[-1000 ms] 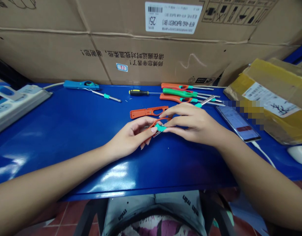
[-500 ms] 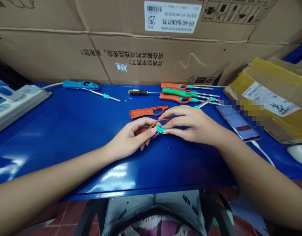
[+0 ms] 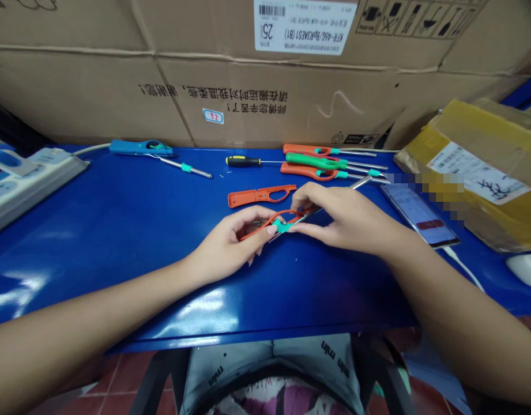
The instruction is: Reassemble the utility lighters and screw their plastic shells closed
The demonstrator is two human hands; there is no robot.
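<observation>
My left hand is closed around an opened orange long-necked lighter, its thumb on the teal trigger. Slanting up to the right from the lighter is its metal tube. My right hand pinches the lighter's front end, thumb tip beside the trigger and curled fingers at the tube. My palm and fingers hide part of the handle. Just behind my hands lies the loose orange half shell, inner side up.
Behind are a black-and-yellow screwdriver, a green lighter among orange ones, and a blue lighter. A power strip stands left. At right are a phone, a taped box and a white mouse. A large carton backs the table.
My right fingers have curled inward from an outstretched pinch and now bend around the lighter's front end. More of the metal tube shows. My left hand has barely moved.
</observation>
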